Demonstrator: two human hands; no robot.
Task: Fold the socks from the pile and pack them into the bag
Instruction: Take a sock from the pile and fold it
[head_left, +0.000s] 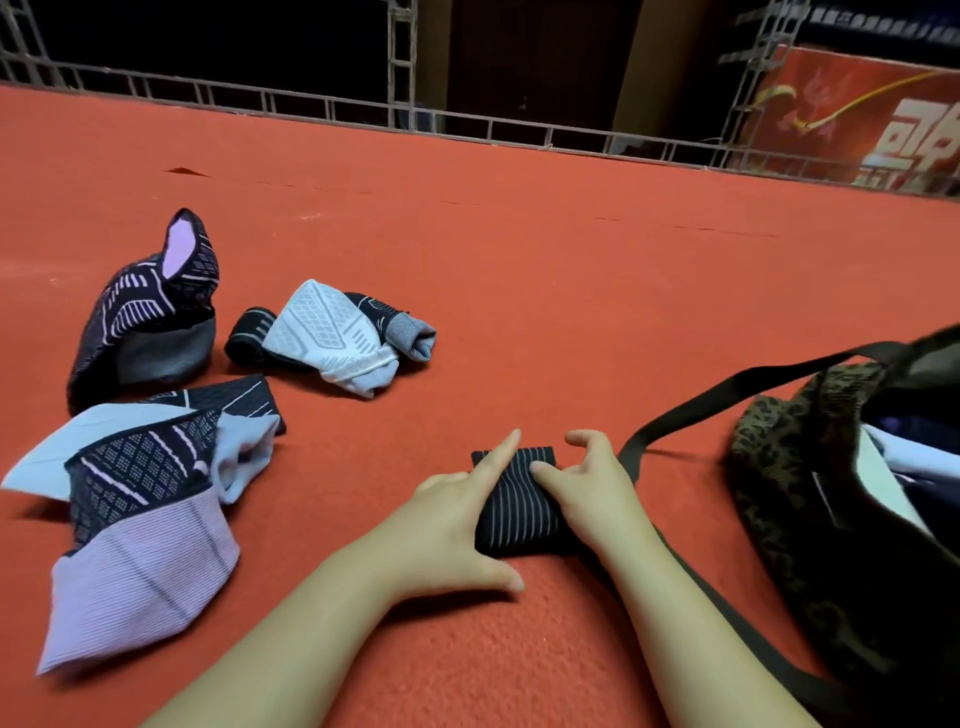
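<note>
A folded black sock with thin white stripes lies flat on the red carpet between my hands. My left hand presses on its left side, index finger stretched along the top and thumb out on the carpet. My right hand rests at the sock's right edge with its thumb laid on the fabric and its fingers lifted, loosely bent. The open leopard-print bag stands just right of my right hand, with pale fabric showing inside.
Loose socks lie to the left: a black-and-purple one standing up, a white and black bundle, and a lavender-cuffed heap. The bag's black strap runs across the carpet behind my right hand. A metal railing borders the carpet.
</note>
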